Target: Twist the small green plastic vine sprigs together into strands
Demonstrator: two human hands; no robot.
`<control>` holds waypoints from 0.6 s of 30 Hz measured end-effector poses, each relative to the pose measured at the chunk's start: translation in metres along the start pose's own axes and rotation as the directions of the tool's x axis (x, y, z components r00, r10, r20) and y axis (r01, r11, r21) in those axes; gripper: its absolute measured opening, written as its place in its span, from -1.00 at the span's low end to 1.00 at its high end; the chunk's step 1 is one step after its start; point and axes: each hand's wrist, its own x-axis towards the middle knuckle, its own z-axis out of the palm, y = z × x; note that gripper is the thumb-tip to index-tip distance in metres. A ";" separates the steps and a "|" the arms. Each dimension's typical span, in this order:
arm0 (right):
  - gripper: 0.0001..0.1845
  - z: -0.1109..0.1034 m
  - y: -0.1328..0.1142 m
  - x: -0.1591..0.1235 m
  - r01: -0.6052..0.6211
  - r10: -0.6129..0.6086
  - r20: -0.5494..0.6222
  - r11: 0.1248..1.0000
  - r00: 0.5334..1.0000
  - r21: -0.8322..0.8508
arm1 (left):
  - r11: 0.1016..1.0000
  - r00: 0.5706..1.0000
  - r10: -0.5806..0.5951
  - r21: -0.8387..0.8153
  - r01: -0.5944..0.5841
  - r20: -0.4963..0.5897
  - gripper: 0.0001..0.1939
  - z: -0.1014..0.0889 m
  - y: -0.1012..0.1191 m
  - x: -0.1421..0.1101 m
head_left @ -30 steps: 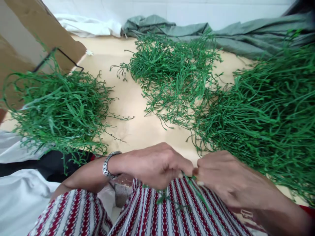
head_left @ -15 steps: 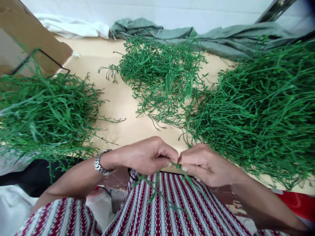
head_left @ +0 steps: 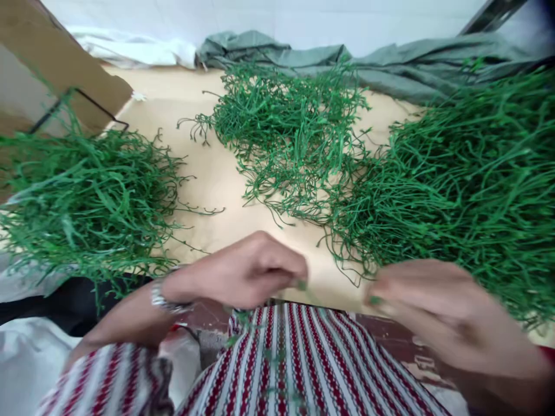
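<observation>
My left hand (head_left: 247, 268), with a metal watch on its wrist, is closed in a pinch in front of my body. A thin green stem (head_left: 301, 285) shows at its fingertips, and blurred green sprigs (head_left: 277, 361) hang below it over my striped shirt. To the right, apart from it, my right hand (head_left: 437, 306) is smeared by motion. Its fingers are pressed together, and a small green stem tip (head_left: 374, 300) shows between thumb and forefinger. This hand is near the front edge of the large right heap of thin green branching stems (head_left: 459, 185).
A looser heap of the stems (head_left: 290, 127) lies at the middle back, and another heap (head_left: 95, 196) at the left. A cardboard box (head_left: 87, 69) stands behind the left heap. Green cloth (head_left: 381, 66) is bunched along the wall side of the pale tabletop (head_left: 217, 231).
My hands were together, pinching a green stem between them. They have come apart: my right hand has moved right, while my left has shifted slightly left.
</observation>
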 end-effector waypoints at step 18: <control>-0.89 0.082 0.035 0.064 -0.220 0.267 -0.170 0.942 0.949 0.252 | 0.871 0.847 -0.224 -0.489 -0.048 -0.482 -0.77 0.035 -0.053 0.025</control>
